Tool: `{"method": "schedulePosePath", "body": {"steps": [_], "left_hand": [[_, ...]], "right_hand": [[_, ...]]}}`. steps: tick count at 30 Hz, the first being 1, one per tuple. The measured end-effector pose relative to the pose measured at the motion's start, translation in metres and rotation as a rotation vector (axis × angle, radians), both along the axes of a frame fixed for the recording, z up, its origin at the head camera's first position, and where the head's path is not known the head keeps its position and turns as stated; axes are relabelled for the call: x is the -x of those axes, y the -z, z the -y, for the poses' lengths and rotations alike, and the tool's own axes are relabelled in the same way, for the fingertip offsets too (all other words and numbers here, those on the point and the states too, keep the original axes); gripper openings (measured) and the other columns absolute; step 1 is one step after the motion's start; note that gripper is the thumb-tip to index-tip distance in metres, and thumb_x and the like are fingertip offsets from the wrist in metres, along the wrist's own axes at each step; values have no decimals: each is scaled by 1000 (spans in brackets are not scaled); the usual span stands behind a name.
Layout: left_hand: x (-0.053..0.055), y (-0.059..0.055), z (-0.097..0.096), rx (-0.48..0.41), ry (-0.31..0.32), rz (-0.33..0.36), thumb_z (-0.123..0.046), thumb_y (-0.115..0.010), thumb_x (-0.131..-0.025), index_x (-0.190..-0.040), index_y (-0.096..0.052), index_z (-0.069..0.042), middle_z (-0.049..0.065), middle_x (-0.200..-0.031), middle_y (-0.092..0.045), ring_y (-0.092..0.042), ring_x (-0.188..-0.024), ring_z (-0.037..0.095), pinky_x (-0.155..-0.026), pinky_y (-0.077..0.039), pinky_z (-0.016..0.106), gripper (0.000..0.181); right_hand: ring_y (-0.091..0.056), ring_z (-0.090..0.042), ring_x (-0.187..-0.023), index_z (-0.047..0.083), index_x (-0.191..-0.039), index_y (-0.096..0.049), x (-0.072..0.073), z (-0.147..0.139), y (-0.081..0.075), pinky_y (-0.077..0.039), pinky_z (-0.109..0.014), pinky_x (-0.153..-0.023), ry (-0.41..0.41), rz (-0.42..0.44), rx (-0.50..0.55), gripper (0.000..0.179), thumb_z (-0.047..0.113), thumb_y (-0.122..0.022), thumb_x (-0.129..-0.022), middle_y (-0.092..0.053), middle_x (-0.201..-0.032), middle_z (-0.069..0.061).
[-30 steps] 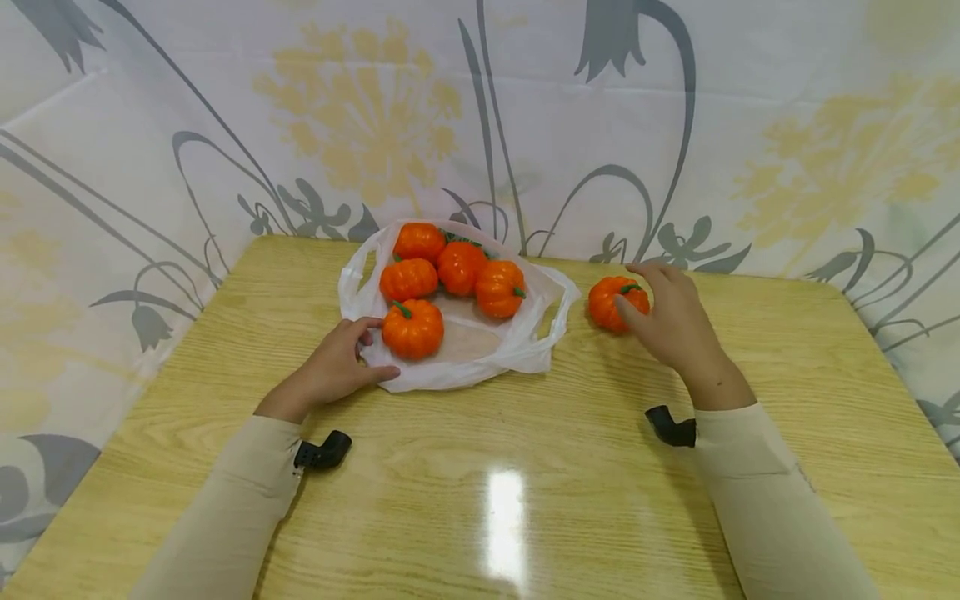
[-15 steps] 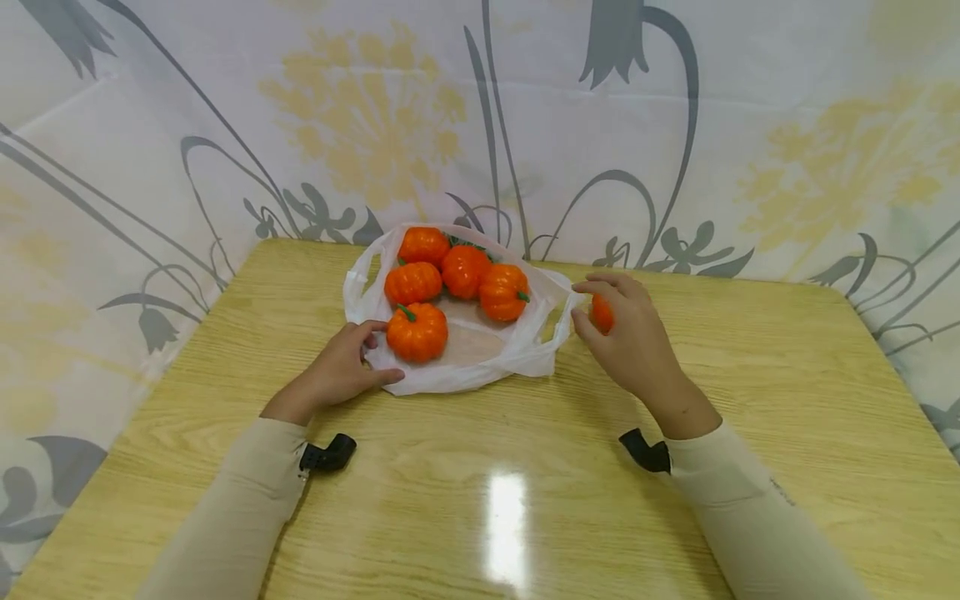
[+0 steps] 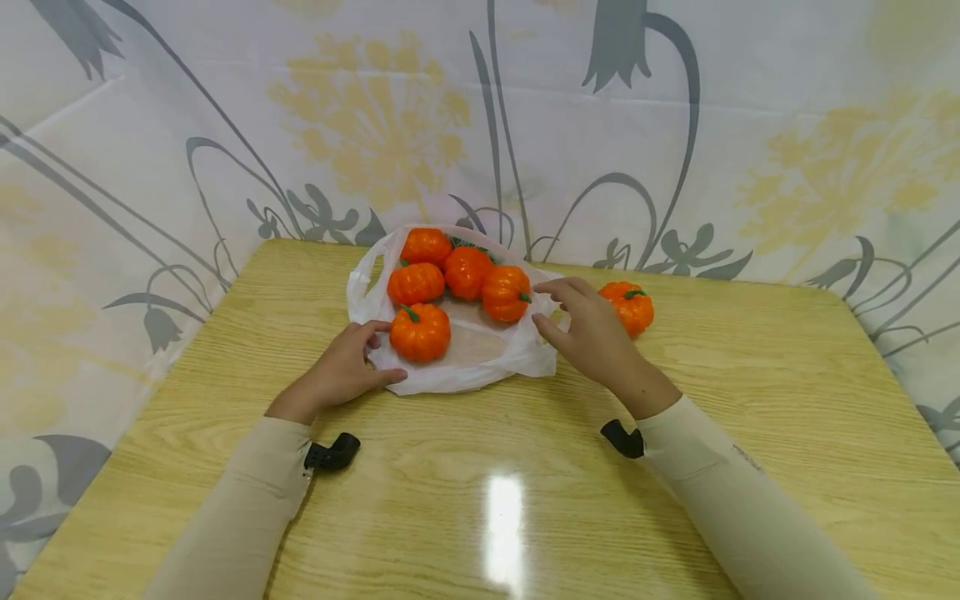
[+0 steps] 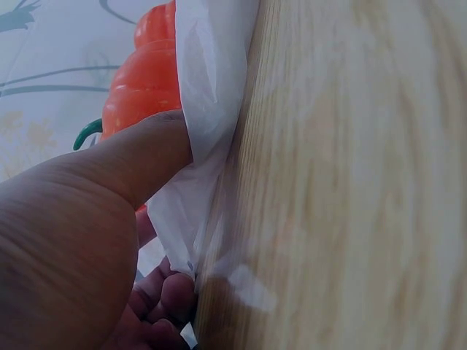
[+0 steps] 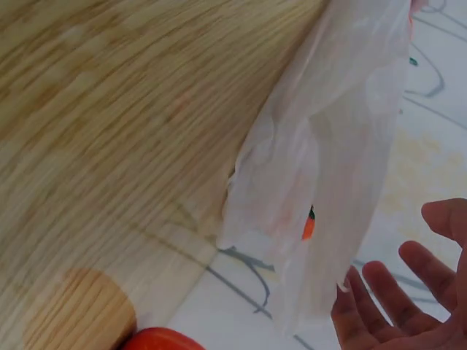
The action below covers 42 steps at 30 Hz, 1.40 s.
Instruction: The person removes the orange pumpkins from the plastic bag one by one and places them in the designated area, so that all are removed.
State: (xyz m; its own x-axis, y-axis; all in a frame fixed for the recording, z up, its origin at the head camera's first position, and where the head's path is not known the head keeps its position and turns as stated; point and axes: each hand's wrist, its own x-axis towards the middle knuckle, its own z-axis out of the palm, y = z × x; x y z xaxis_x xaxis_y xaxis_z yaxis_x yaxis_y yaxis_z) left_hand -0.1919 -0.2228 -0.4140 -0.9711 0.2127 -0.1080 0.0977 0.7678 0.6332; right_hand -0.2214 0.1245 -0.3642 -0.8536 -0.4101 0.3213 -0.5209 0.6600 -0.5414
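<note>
A white plastic bag (image 3: 534, 360) lies with its mouth spread on the table, several small orange pumpkins (image 3: 507, 293) with green stems inside it. My left hand (image 3: 339, 368) grips the bag's near left edge; in the left wrist view the thumb goes behind the white plastic and the fingers curl by its lower end. Close to that hand sits the nearest pumpkin (image 3: 420, 333). Over the bag's right handle hovers my right hand (image 3: 592, 342), fingers spread and holding nothing. One more pumpkin (image 3: 634, 310) rests outside the bag, partly hidden behind the right hand.
The light wooden table (image 3: 420, 483) runs up to a wall covering (image 3: 555, 108) printed with grey and yellow flowers. A black camera piece (image 3: 333, 452) sticks out from each sleeve.
My right hand has moved left from above the lone pumpkin to the bag's right handle; that pumpkin stays on the table. The left hand keeps its place at the bag.
</note>
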Motion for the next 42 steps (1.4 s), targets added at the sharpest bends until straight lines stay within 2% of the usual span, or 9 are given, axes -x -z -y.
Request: {"method": "schedulePosePath", "body": {"steps": [7,18,28,32,39,42], "left_hand": [[-1,1,1,1,-6,4,-36,-81,-84,-142,-47,-2,18,-116,-52,-50,-92,26,-81,-42,34,75],[0,-2,0,-2,1,3,-35,-81,-84,-142,-47,-3,18,-118,-53,-51,-96,27,-83,-43,35,75],[1,0,0,8,-7,5,-36,-81,-83,-143,-47,-5,16,-118,-52,-50,-96,27,-84,-43,35,75],[2,1,-1,6,-1,2,-36,-81,-83,-142,-47,-5,16,-117,-53,-50,-96,27,-84,-43,35,75],[2,1,1,7,-3,7,-37,-81,-84,-142,-48,-5,16,-116,-52,-49,-95,26,-82,-42,34,74],[2,1,2,3,-3,8,-38,-81,-84,-142,-47,-5,16,-116,-52,-49,-94,26,-82,-42,34,74]], "right_hand": [[-59,-33,-116,2,-138,-55,13,13,3,-52,-47,-97,-18,92,14,47,16,-68,-94,-55,-135,-18],[-56,-38,-122,4,-147,-46,26,26,4,-51,-49,-98,35,144,-52,61,23,-69,-94,-48,-144,-21],[-58,-38,-112,0,-150,-41,38,34,10,-53,-47,-93,70,192,-67,69,23,-72,-93,-50,-139,-25],[-57,-37,-113,-2,-151,-38,42,35,11,-50,-48,-98,71,212,-92,75,26,-74,-91,-49,-142,-26],[-50,-39,-127,-2,-153,-33,45,38,11,-41,-51,-110,86,280,-120,84,31,-76,-89,-46,-147,-26],[-47,-39,-132,-1,-153,-32,45,39,11,-37,-50,-113,85,282,-109,85,31,-77,-88,-43,-149,-25]]}}
